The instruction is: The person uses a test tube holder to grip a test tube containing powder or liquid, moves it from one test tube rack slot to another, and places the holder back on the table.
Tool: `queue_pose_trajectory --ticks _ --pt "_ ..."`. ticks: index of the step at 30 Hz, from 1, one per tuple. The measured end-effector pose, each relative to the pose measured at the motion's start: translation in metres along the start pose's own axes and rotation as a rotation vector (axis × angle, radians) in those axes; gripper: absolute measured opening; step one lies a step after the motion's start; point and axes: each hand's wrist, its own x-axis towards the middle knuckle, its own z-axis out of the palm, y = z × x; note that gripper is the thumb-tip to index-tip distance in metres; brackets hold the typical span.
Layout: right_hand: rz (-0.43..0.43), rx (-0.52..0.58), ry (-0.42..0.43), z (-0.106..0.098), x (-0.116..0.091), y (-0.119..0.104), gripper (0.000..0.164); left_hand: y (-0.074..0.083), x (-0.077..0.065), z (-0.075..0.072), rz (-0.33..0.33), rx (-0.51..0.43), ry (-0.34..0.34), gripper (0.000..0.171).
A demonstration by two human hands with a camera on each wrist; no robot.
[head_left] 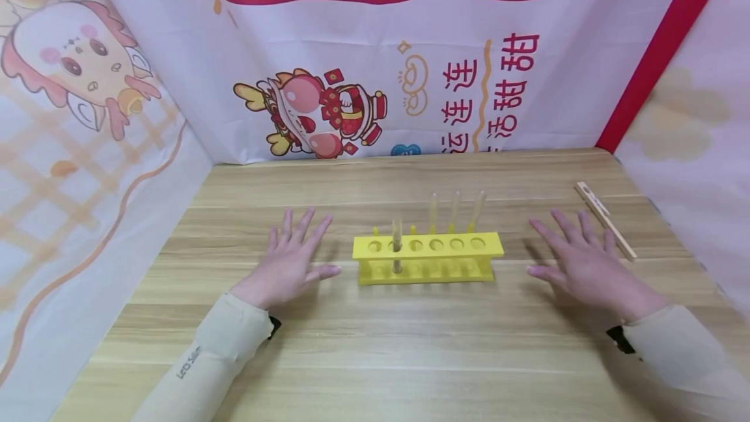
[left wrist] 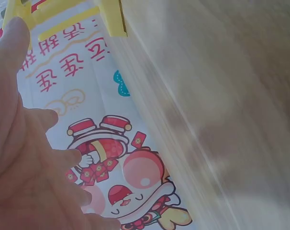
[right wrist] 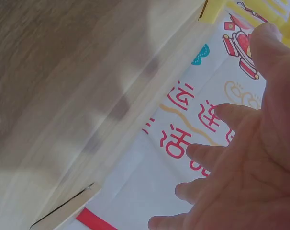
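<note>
A yellow test tube rack [head_left: 426, 253] stands on the table between the two hands. One clear test tube [head_left: 397, 237] sits upright in its second hole from the left. On pegs along the rack's back, toward the right, are three more clear tubes [head_left: 455, 208]. My left hand [head_left: 288, 267] is spread over the table left of the rack, its thumb pointing at the rack's end without touching it. To the right, my right hand [head_left: 586, 267] is spread likewise, apart from the rack. Both wrist views show bare palms holding nothing.
A wooden test tube clamp [head_left: 607, 221] lies beyond the right hand, near the right edge of the wood-grain table [head_left: 410, 357]. Printed white cloth [head_left: 363, 31] hangs behind the table and along both sides.
</note>
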Motion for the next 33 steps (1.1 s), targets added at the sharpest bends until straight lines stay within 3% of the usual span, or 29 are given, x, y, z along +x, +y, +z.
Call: queue_pose_trajectory --ticks 6,11,16,22,26,33 --pt "0.04 0.003 -0.012 -0.006 0.004 0.005 0.084 0.004 0.0 -0.001 0.049 -0.102 -0.013 0.09" --pt "0.063 0.012 -0.008 -0.016 0.011 0.02 0.085 0.011 0.003 -0.002 0.074 -0.334 -0.061 0.089" --pt "0.052 -0.028 0.035 -0.027 0.024 0.044 0.084 0.017 0.01 -0.003 0.098 -0.619 -0.066 0.081" --pt "0.062 -0.013 0.088 -0.038 0.041 0.076 0.072 0.027 0.018 -0.002 0.114 -0.891 -0.117 0.075" --pt "0.141 0.011 0.044 -0.039 0.051 0.099 0.067 0.034 0.024 0.004 0.113 -0.96 -0.144 0.075" --pt "0.244 0.018 -0.045 -0.035 0.055 0.126 0.075 0.042 0.029 0.013 0.072 -0.935 -0.146 0.07"
